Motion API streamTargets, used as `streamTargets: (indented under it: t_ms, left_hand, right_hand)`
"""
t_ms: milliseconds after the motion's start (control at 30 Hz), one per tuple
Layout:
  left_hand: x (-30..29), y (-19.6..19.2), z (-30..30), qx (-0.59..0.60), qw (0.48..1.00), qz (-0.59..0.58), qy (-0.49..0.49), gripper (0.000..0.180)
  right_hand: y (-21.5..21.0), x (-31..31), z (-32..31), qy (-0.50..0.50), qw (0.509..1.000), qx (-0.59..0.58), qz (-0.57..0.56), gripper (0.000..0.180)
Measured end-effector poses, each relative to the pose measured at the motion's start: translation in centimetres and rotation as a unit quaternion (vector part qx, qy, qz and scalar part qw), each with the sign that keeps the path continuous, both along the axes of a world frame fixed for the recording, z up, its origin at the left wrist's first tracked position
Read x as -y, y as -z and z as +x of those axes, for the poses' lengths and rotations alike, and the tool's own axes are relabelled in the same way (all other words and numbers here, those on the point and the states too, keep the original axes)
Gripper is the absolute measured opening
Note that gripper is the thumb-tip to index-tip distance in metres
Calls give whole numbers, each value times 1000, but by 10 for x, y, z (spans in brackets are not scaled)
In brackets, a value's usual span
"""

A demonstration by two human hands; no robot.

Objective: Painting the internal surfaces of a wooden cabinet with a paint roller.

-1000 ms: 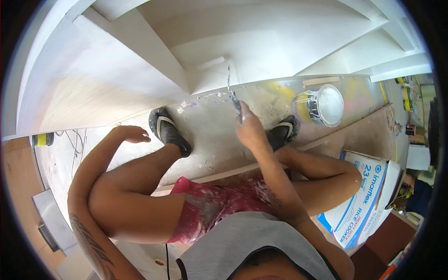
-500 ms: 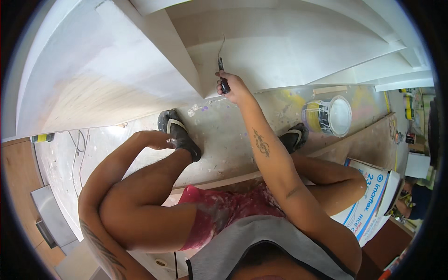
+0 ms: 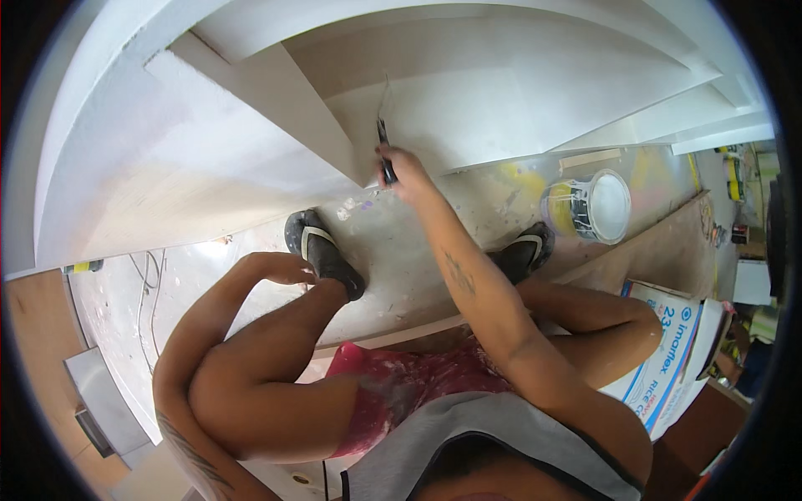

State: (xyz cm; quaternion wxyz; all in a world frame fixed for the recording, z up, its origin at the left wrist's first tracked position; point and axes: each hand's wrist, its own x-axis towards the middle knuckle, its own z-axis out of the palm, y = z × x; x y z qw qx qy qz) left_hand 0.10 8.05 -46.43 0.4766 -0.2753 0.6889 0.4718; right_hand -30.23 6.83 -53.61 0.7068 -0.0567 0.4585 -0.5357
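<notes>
- The scraper (image 3: 385, 142) sits far from the person, near the middle of the scene, its thin blade standing up against the white panel (image 3: 501, 92); the blade is pale and hard to make out against the paint.
- Its dark handle is mostly hidden inside the right hand (image 3: 403, 171), which is closed tightly around it, fingers curled, arm stretched far forward.
- The left hand (image 3: 284, 267) rests near the left knee, fingers loosely curled and holding nothing; it lies just beside the left sandal (image 3: 322, 250).
- The white panel is smooth and flat, meeting a slanted board (image 3: 276, 100) on the left at a sharp corner just by the scraper.
- The floor (image 3: 401, 250) is pale, rough and spattered with paint specks and yellow stains.
- The right sandal (image 3: 522, 250) is dark and partly covered by the right forearm.
- A round paint bucket (image 3: 589, 207) with a white lid stands on the right, well apart from the hand.
- A white and blue sack (image 3: 668, 359) lies near right, half hidden behind the right knee.
- Thin cords (image 3: 150, 284) trail on the floor at the left.
</notes>
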Motion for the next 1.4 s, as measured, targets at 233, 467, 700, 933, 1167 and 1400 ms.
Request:
streamTargets:
  t_ms: [233, 467, 700, 933, 1167, 1400]
  left_hand:
    - [2, -13, -7, 6, 999, 31, -23, 66]
    - [0, -8, -8, -53, 994, 58, -74, 64]
    - [3, -15, -8, 29, 988, 106, -110, 64]
    - [4, -16, -12, -3, 986, 103, -127, 65]
    - [3, -19, -14, 16, 986, 111, -126, 62]
    - [5, -22, -15, 26, 982, 134, -128, 56]
  right_hand:
    - [-1, -18, 12, -37, 996, -62, 60, 21]
    - [4, -72, 19, -66, 995, -56, 45, 22]
    - [1, 6, 20, -29, 996, -81, -19, 40]
    - [-12, -121, 43, -73, 990, -116, 45, 55]
    - [-32, 37, 22, -17, 994, -108, 13, 43]
    - [-19, 52, 19, -33, 989, -138, 30, 38]
